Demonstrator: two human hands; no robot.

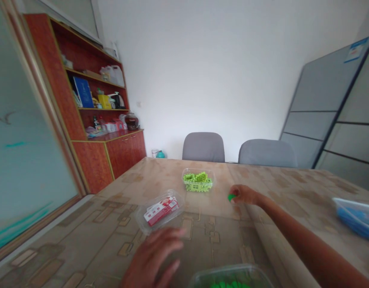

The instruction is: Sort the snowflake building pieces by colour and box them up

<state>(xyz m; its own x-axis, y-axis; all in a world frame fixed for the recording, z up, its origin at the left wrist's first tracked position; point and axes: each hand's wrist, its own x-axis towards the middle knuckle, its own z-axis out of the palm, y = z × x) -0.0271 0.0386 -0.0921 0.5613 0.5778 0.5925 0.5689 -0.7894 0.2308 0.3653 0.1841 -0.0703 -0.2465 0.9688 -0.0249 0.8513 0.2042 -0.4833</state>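
Note:
My right hand [243, 194] is reached out over the table, its fingers pinched on a small green piece [231, 197] whose exact kind I cannot make out. To its left, a clear plastic tub [213, 176] holds light green, bumpy plastic pieces [198, 182]. Low in the view my left hand [154, 258] is open, fingers apart and slightly blurred, with nothing in it. Just beyond its fingers lies a clear plastic lid [141, 218] with a red and white printed packet [161, 210] on it. At the bottom edge, partly cut off, another clear tub [202, 273] contains darker green pieces [230, 284].
A patterned cloth covers the table [202, 232]. At the right edge stands a clear tub with blue contents [356, 216]. Two grey chairs [203, 147] are behind the far edge. A reddish wooden cabinet [94, 160] is at left, a grey cabinet [316, 96] at right.

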